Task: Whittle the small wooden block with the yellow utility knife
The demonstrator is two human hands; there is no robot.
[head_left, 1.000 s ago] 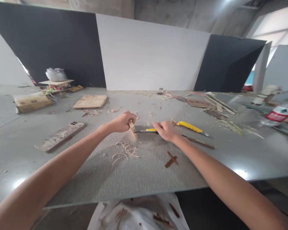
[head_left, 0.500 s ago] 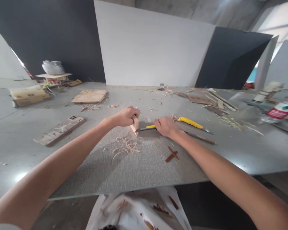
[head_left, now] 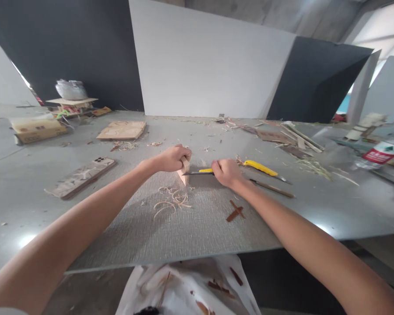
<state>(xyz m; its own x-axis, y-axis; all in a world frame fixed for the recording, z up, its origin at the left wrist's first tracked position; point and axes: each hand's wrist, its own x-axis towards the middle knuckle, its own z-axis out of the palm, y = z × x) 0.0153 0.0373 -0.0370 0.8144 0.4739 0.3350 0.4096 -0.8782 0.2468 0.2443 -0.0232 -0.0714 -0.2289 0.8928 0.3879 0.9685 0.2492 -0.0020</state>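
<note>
My left hand (head_left: 175,158) is closed around the top of a small pale wood block (head_left: 184,171), which stands on end on the grey textured table surface. In my right hand (head_left: 227,172) is a yellow utility knife (head_left: 205,170), its dark blade pointing left and lying across the face of the block. Curled wood shavings (head_left: 173,201) lie just in front of the block. Two dark brown wood chips (head_left: 235,211) lie crossed nearer the table edge. The lower end of the knife handle is hidden in my fist.
To the right lie a yellow-handled cutter (head_left: 262,168) and a thin brown-handled tool (head_left: 272,188). At left are a patterned phone (head_left: 82,177) and a flat wooden board (head_left: 122,130). Wood scraps (head_left: 276,135) and a plastic bottle (head_left: 381,154) are farther right. A white cloth (head_left: 187,284) covers my lap.
The knife blade has moved slightly left and up across the block, with my right hand around its handle. My left hand keeps its hold on the block, which stays in nearly the same place.
</note>
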